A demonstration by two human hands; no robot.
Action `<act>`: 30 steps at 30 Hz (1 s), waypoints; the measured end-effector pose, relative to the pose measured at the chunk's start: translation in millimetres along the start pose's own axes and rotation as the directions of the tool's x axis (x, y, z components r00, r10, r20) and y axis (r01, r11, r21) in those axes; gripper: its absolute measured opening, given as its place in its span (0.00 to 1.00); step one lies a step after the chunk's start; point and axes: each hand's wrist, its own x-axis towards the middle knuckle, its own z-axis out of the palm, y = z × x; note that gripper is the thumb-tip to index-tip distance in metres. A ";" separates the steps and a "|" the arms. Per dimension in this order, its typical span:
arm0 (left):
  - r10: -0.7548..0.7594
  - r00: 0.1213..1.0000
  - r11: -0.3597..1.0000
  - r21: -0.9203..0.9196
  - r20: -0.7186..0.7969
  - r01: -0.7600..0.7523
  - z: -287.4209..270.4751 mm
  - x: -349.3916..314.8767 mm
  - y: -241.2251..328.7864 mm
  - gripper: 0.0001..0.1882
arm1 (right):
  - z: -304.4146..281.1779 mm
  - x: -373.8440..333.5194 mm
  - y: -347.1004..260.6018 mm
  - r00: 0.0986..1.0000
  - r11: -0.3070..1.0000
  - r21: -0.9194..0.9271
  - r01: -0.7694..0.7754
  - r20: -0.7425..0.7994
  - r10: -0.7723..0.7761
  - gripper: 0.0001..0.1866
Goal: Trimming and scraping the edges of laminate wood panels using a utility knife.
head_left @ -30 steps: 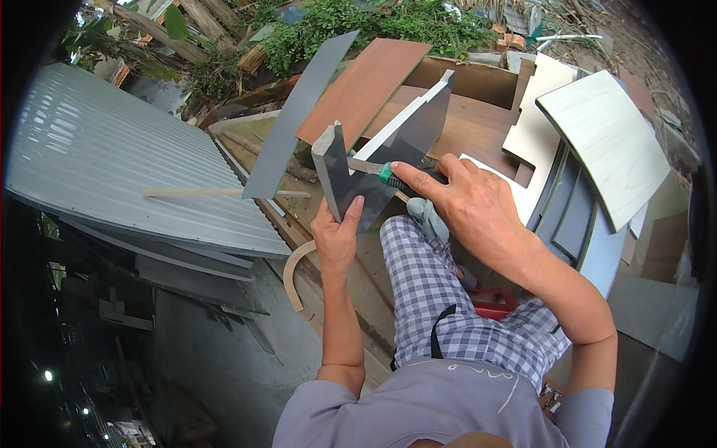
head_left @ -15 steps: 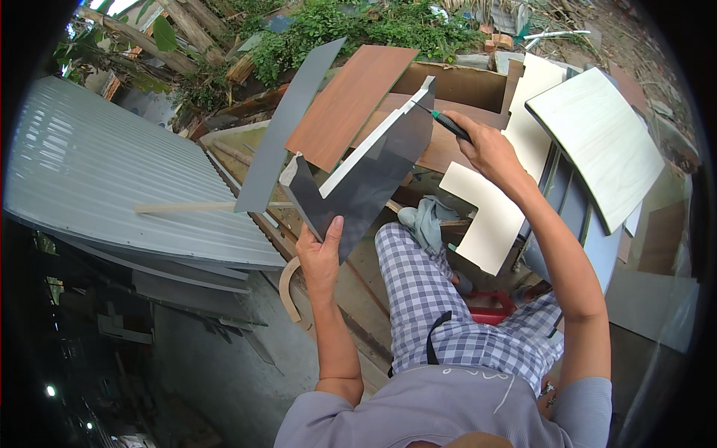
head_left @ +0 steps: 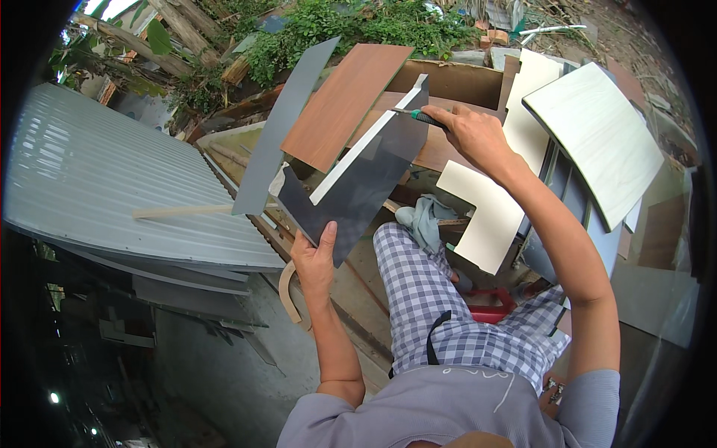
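My left hand (head_left: 314, 260) grips the lower near edge of a dark grey, glossy board (head_left: 366, 183), thumb lying on its face. The board is tilted and has a wide notch with a white cut edge along its upper side. My right hand (head_left: 478, 134) is wrapped round a slim hand tool (head_left: 427, 118) with a black and green handle and a thin metal shaft. The tool's tip is at the white edge near the board's far end. Whether the tip is a blade or a driver cannot be made out.
Beyond the board stand a brown wood-grain panel (head_left: 347, 104) and a grey panel (head_left: 287, 123). At right are a notched cream panel (head_left: 485, 216) and a pale wood-grain board (head_left: 594, 142). A grey-green cloth (head_left: 426, 224) hangs by my knee. Corrugated metal sheeting (head_left: 134, 179) fills the left.
My right hand has moved the tool slightly left and turned it flatter, its tip now further along the white edge toward me. The board has shifted a little left with my left hand.
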 end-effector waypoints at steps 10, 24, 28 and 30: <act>-0.017 1.000 1.000 0.013 0.007 0.017 -3.5 2.4 -1.6 0.15 | 36.0 21.6 42.1 0.998 0.967 -0.247 -0.067 -0.037 0.060 0.27; -0.047 0.998 0.999 -0.014 -0.032 0.047 -10.3 10.6 -14.2 0.16 | 65.6 49.9 66.4 0.771 0.122 0.767 -0.630 0.598 0.220 0.22; -0.030 0.998 0.999 -0.028 -0.055 0.029 -11.2 11.9 -16.8 0.16 | 72.3 48.9 60.3 0.792 0.335 0.719 -0.609 0.533 0.298 0.21; -0.032 0.998 0.999 -0.019 -0.058 0.031 -12.2 12.8 -19.1 0.17 | 77.2 46.6 58.2 0.809 0.457 0.667 -0.588 0.485 0.333 0.21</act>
